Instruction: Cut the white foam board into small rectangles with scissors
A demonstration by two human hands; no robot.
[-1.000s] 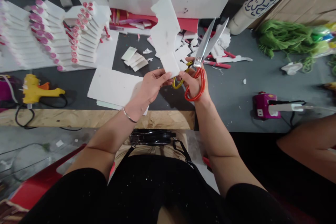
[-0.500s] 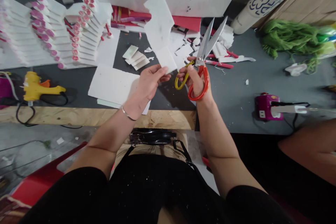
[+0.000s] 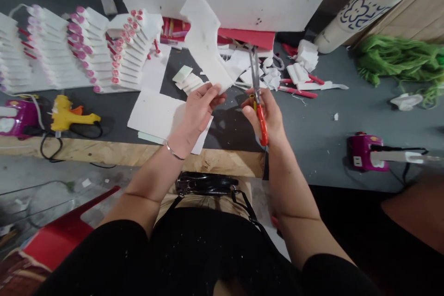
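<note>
My left hand (image 3: 203, 106) pinches the lower end of a white foam sheet (image 3: 206, 32) with an uneven, notched left edge. The sheet is lifted above the dark table, pointing away from me. In my right hand (image 3: 268, 113) are scissors (image 3: 257, 78) with a red handle and a bit of yellow handle showing; their blades point away from me, to the right of the sheet and apart from it. Small cut white pieces (image 3: 187, 78) lie just beyond my left hand. Larger white sheets (image 3: 157, 113) rest under and left of my left wrist.
Rows of white sticks with pink and red tips (image 3: 83, 51) fill the left. A yellow glue gun (image 3: 64, 113) lies near the front edge. White scraps and a knife-like tool surround the blades. Right are green yarn (image 3: 388, 62), a bottle (image 3: 357, 14), a purple power adapter (image 3: 366, 152) and another person's arm (image 3: 412, 212).
The scissors have turned in my right hand, their blades now closer together and lower. The sheet has tilted in my left hand. The view has shifted slightly left.
</note>
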